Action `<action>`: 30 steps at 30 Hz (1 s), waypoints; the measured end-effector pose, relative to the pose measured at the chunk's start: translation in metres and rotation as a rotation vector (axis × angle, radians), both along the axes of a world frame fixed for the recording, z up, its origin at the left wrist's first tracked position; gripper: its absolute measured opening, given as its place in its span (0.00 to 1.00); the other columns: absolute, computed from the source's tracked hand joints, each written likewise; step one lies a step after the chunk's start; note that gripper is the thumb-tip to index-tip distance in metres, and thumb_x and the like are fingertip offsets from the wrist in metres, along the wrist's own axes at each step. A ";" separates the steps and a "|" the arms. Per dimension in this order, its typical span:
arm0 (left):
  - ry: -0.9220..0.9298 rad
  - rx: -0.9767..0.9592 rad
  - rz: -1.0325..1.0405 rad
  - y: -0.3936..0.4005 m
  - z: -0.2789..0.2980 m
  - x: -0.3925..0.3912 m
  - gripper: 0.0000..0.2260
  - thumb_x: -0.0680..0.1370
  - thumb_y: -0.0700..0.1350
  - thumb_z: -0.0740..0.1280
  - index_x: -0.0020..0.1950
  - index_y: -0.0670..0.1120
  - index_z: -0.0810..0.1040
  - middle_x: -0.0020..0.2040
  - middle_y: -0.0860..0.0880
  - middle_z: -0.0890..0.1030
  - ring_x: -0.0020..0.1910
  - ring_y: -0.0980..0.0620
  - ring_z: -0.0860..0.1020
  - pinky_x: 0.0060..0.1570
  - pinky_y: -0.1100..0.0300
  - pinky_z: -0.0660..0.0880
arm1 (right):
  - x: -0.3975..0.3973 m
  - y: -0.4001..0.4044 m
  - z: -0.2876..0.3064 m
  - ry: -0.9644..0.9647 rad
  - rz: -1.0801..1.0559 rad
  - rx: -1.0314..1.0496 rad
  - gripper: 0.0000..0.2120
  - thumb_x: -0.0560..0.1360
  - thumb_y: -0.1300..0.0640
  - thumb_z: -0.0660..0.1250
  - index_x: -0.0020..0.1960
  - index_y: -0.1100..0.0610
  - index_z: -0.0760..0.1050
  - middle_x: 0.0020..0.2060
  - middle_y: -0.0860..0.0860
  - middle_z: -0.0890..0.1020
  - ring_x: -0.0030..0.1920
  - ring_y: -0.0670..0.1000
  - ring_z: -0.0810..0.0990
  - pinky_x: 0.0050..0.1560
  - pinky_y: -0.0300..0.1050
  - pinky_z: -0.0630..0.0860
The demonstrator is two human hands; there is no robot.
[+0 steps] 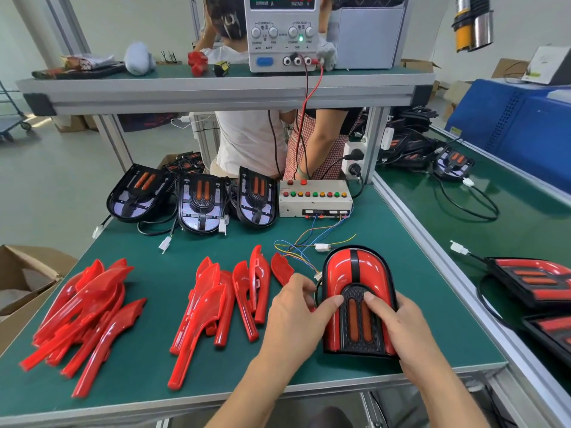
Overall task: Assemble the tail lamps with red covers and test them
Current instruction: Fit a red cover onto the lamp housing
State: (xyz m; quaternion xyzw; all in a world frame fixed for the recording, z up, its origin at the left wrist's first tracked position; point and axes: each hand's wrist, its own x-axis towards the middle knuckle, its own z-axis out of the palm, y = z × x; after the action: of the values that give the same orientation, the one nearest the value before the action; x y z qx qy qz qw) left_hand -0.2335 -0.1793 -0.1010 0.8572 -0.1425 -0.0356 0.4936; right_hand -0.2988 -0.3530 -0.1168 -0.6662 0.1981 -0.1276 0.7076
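Bench: green mat [216, 375], near right.
Tail lamp [358, 301]: flat, red covers on.
Left hand [296, 316]: grips lamp's left edge, thumb on top.
Right hand [398, 322]: clasps right edge, thumb pressing; likely seating covers.

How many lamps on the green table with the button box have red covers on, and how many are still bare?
Bare lamps: 3
Covered lamp: 1
Total: 4
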 end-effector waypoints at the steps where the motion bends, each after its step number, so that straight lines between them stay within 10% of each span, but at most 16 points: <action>1: 0.079 -0.038 -0.034 0.000 -0.001 0.001 0.16 0.73 0.61 0.74 0.51 0.55 0.75 0.42 0.54 0.79 0.39 0.61 0.77 0.41 0.67 0.73 | -0.001 -0.001 0.001 -0.004 0.004 0.016 0.04 0.78 0.54 0.71 0.50 0.48 0.85 0.46 0.56 0.88 0.47 0.57 0.88 0.49 0.53 0.82; 8: 0.427 -0.382 -0.345 -0.006 0.000 0.003 0.10 0.81 0.50 0.70 0.56 0.45 0.79 0.46 0.54 0.86 0.47 0.59 0.83 0.47 0.67 0.77 | -0.007 -0.007 0.008 -0.034 0.047 0.105 0.16 0.70 0.51 0.73 0.54 0.59 0.83 0.47 0.61 0.87 0.46 0.62 0.88 0.39 0.46 0.84; 17: 0.561 -0.521 -0.338 -0.004 -0.006 0.003 0.16 0.81 0.49 0.69 0.62 0.39 0.75 0.52 0.45 0.86 0.48 0.55 0.84 0.41 0.68 0.76 | -0.005 -0.006 0.010 0.043 0.059 -0.225 0.05 0.79 0.47 0.70 0.52 0.41 0.83 0.47 0.46 0.88 0.47 0.47 0.87 0.51 0.49 0.81; 24: 0.629 -0.661 -0.299 -0.011 -0.003 0.013 0.22 0.74 0.53 0.72 0.60 0.39 0.76 0.53 0.44 0.86 0.52 0.49 0.85 0.59 0.48 0.79 | -0.011 -0.003 0.017 0.128 -0.128 -0.440 0.39 0.74 0.28 0.60 0.78 0.48 0.63 0.66 0.39 0.75 0.64 0.41 0.75 0.68 0.48 0.70; 30: 0.648 -0.786 -0.216 -0.020 0.007 0.019 0.25 0.74 0.53 0.71 0.63 0.36 0.76 0.56 0.41 0.85 0.53 0.47 0.83 0.61 0.46 0.78 | -0.042 0.030 0.005 0.133 -0.375 -0.189 0.40 0.69 0.27 0.59 0.68 0.55 0.70 0.42 0.51 0.85 0.41 0.55 0.85 0.38 0.46 0.77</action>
State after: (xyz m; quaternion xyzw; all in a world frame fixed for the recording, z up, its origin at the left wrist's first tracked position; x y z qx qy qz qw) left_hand -0.2148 -0.1996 -0.0943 0.5326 -0.0726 -0.2934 0.7906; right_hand -0.3407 -0.3229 -0.1115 -0.6880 0.3519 -0.2309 0.5912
